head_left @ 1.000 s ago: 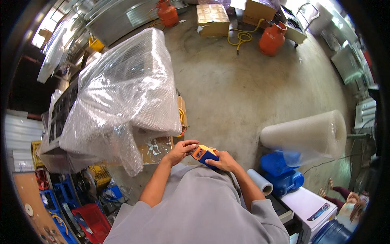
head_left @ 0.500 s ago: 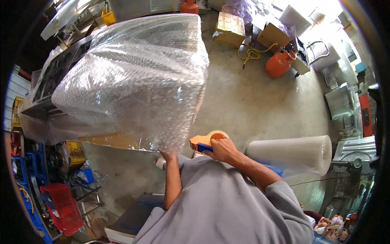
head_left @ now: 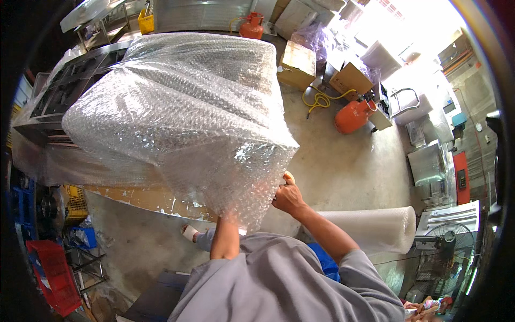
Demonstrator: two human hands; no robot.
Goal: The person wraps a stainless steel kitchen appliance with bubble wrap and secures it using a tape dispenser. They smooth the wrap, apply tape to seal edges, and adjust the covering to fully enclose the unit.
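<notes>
A clear, glossy bubble-wrap sheet lies draped over a large, dark-framed unit, part of which shows at the left beyond the sheet's denser layers. The sheet's near right end hangs loose in front of the person, with slack folds running toward it. A flat brown board with flaked white patches is partly exposed below.

Left hand: passes behind the hanging film and is veiled by it; whether the fingers pinch the sheet or merely support it cannot be determined. Right hand: fingers curled around a tan, ring-shaped tape roll, of which only the rim shows, just beside the sheet's loose edge. Contact between roll and film cannot be confirmed.

The step in hand is judged to be fixing the loose end with tape. Sound practice would have the left hand draw the slack out and back the film firmly, since unsupported bubble wrap is likely to give under pressure. The tape should meet a flattened stretch of the sheet, bridge squarely onto the adjoining layer and be rubbed down along its full length. Tape laid over a crease would probably lift. Care is advised that the strip does not catch the concealed fingers.
</notes>
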